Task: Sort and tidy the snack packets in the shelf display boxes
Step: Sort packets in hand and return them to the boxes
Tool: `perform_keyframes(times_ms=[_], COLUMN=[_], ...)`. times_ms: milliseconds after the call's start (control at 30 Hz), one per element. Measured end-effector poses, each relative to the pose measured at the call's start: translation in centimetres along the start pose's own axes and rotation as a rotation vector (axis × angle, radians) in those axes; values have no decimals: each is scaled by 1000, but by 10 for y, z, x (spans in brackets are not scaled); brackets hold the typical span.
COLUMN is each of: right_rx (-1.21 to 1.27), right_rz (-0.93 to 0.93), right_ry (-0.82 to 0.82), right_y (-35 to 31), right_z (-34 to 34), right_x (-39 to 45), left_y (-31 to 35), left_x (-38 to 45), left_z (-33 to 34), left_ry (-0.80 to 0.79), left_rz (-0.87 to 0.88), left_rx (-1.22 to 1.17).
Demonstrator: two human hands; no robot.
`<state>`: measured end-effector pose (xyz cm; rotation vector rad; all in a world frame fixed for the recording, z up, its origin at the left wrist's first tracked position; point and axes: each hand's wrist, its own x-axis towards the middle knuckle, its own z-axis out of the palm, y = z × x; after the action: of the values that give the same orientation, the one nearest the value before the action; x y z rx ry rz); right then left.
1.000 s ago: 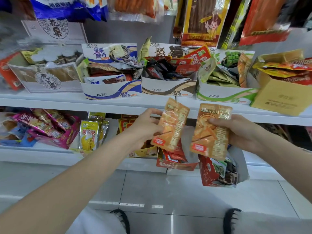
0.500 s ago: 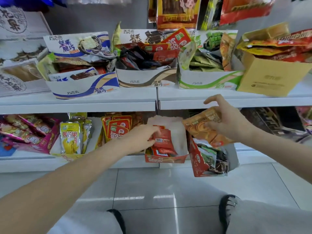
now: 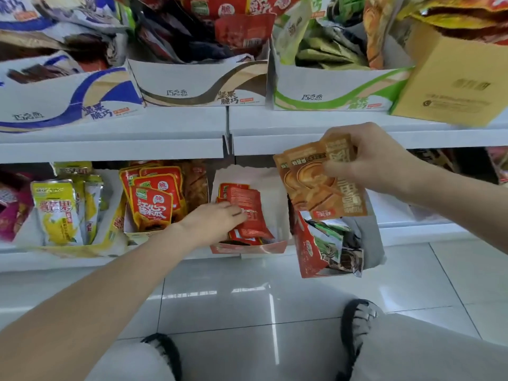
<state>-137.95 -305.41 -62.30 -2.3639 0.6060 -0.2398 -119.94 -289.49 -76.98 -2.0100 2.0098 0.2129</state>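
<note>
The left hand (image 3: 220, 215) reaches into the red box (image 3: 248, 247) on the lower shelf (image 3: 55, 259), fingertips on the red packets (image 3: 247, 213) lying inside it. The fingers are curled onto the top packet, but whether they pinch it or only press it flat I cannot tell. That box looks to be the home for this red sort, so the hand is probably either squaring the pile or picking out a stray.

The right hand (image 3: 373, 160) is raised in front of the shelf edge, its grip closed on a small fan of orange packets (image 3: 316, 182), thumb on the front face and fingers behind. They hang upside down, clear of every box, which suggests they are being kept out of the way as a sorted bunch until their place is found.

Just below them a second red box (image 3: 308, 248) leans out over the floor, holding dark green packets (image 3: 332, 248); it sits crooked and likely needs straightening. To the left, a box of red-and-orange packets (image 3: 151, 204) stands upright and tidy, with yellow packets (image 3: 57, 210) beyond.
</note>
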Motion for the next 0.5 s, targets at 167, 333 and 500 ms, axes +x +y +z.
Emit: perform_keyframes(times_ms=[167,333,500], right_rx=[-35,20,101], right_rz=[-112,-186,-67], right_ry=[36,116,166], right_y=[2,-3,6], right_z=[11,31,55], right_x=[7,6,11], left_y=[-7,-18,-26], left_x=[-3,-4,-2], left_z=[-9,-19,-13], left_ry=[443,599,575], left_rz=[-324,-511,-619], left_rx=[-437,-758,-891])
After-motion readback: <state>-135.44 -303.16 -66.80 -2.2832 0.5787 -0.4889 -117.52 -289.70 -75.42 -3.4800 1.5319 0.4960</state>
